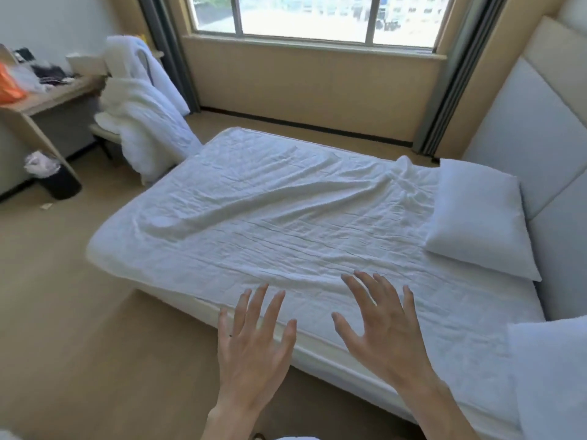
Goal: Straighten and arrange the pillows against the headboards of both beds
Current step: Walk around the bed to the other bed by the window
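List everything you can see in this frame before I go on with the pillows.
Bed: one, wrinkled white sheet, centre.
Pillow: one, white, lying at the headboard end.
Second pillow: one, white, lower right, partly cut off.
Headboard: one, pale padded panels, right.
Duvet: one, white, heaped over a chair, left.
Desk: one, light wood, cluttered, far left.
Orange bag: one, on the desk.
Bin: one, black, under the desk.
Window: one, top, grey curtains either side.
Left hand: open, fingers spread, holding nothing.
Right hand: open, fingers spread, holding nothing.
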